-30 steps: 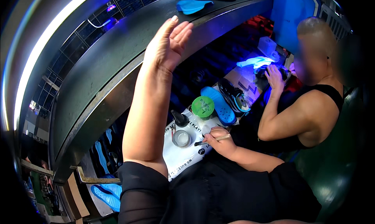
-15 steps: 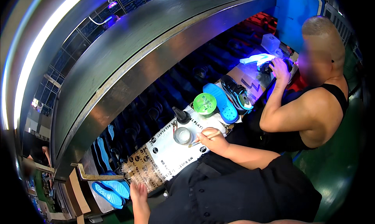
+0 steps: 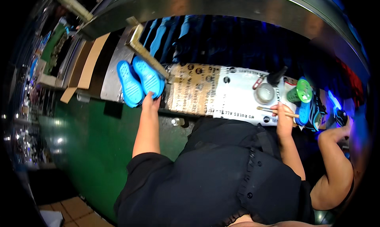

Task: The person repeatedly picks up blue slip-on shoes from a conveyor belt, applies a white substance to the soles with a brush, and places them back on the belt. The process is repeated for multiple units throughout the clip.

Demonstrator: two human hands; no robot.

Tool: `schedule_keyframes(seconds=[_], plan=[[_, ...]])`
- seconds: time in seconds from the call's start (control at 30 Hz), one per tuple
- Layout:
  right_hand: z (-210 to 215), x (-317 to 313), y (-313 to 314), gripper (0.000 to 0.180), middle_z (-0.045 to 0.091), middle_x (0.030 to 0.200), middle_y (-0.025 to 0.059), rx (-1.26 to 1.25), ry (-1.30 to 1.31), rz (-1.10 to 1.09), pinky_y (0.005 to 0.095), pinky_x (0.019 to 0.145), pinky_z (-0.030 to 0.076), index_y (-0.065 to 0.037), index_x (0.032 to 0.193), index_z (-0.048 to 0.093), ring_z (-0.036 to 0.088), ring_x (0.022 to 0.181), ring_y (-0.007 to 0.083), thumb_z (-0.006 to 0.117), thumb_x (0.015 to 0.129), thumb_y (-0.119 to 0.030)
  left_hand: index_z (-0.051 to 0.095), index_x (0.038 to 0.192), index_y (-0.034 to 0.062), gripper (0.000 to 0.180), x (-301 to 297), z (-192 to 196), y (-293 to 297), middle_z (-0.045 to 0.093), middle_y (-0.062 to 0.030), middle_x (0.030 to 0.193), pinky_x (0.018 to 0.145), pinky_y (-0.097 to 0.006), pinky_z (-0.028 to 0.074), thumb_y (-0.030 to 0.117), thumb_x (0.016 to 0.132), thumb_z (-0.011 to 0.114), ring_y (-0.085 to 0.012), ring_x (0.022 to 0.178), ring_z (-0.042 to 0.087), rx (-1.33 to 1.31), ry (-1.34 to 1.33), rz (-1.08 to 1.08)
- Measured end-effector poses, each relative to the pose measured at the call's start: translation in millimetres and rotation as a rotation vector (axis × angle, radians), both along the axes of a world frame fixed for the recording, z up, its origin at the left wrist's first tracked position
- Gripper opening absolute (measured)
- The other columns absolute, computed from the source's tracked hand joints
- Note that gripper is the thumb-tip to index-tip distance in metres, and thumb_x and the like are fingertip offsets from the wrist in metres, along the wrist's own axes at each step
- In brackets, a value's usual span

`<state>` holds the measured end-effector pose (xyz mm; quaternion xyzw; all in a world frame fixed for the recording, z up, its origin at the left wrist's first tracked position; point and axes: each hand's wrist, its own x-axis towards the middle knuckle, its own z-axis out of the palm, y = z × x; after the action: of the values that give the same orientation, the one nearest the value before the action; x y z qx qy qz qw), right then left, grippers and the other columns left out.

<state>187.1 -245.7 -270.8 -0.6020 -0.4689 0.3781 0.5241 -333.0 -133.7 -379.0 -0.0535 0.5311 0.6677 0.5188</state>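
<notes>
Blue soles lie at ten o'clock. My left hand touches one heel; closure, I cannot tell. My right hand grips a brush. Soles: probably light, flexible; grasp at the six-o'clock heel edge.

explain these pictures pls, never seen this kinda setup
There's no robot: these are a person's bare hands. The wide fisheye camera sits on that person's head, looking down, so straight edges bend. The left hand touches the near end of a blue sole, beside another sole. The right hand holds a brush. On the white covering sit a round jar and a dark pointed container; a green-topped cup is to their right. The arm at far right belongs to a co-worker.
</notes>
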Motion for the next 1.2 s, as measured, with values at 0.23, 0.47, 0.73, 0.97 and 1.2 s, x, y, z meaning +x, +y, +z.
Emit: schedule_keyframes(seconds=[0.23,0.47,0.73,0.97,1.2], plan=[[0,-22,17,0.036,0.06,0.067,0.0053,0.028,0.003,0.036,0.0226,0.059,0.042,0.002,0.078,0.065,0.051,0.061,0.0095,0.051,0.096,-0.026,0.044,0.122,0.0075,0.045,-19,6,-89,0.051,-0.0102,0.116,0.088,-0.041,0.045,0.003,0.078,0.049,-0.0242,0.101,0.052,-0.051,0.204,-0.307],[0,-31,26,0.038,0.059,0.067,0.0063,-0.008,-0.011,0.102,0.0238,0.06,0.042,0.003,0.078,0.065,0.051,0.061,0.0108,0.051,0.096,-0.028,0.041,0.132,0.0102,0.062,-32,42,-191,0.054,-0.007,0.117,0.085,-0.035,0.049,0.0,0.072,0.051,-0.0201,0.101,0.056,-0.092,0.061,-0.738],[4,-24,12,0.036,0.06,0.066,0.0058,-0.012,0.004,0.041,0.023,0.059,0.041,0.003,0.078,0.065,0.051,0.061,0.01,0.052,0.095,-0.027,0.04,0.133,0.0081,0.055,99,40,-117,0.055,-0.0084,0.111,0.078,-0.033,0.049,0.005,0.081,0.057,-0.0181,0.096,0.057,0.065,0.15,-0.941],[-11,-2,-5,0.031,0.063,0.073,0.0079,0.04,0.053,-0.024,0.0233,0.061,0.043,0.002,0.082,0.064,0.054,0.063,0.0105,0.052,0.095,-0.024,0.055,0.104,-0.0016,0.041,137,-4,-70,0.061,-0.0077,0.082,0.068,-0.028,0.048,0.024,0.077,0.071,-0.0152,0.072,0.059,0.019,1.674,-0.995],[0,-2,-2,0.032,0.064,0.072,0.0057,0.033,0.087,-0.003,0.0237,0.059,0.045,-0.001,0.078,0.068,0.056,0.063,0.0103,0.056,0.093,-0.026,0.053,0.103,0.0009,0.023,136,85,-68,0.06,-0.0054,0.082,0.061,-0.026,0.046,0.021,0.091,0.055,-0.013,0.066,0.056,0.088,0.705,-1.051]])
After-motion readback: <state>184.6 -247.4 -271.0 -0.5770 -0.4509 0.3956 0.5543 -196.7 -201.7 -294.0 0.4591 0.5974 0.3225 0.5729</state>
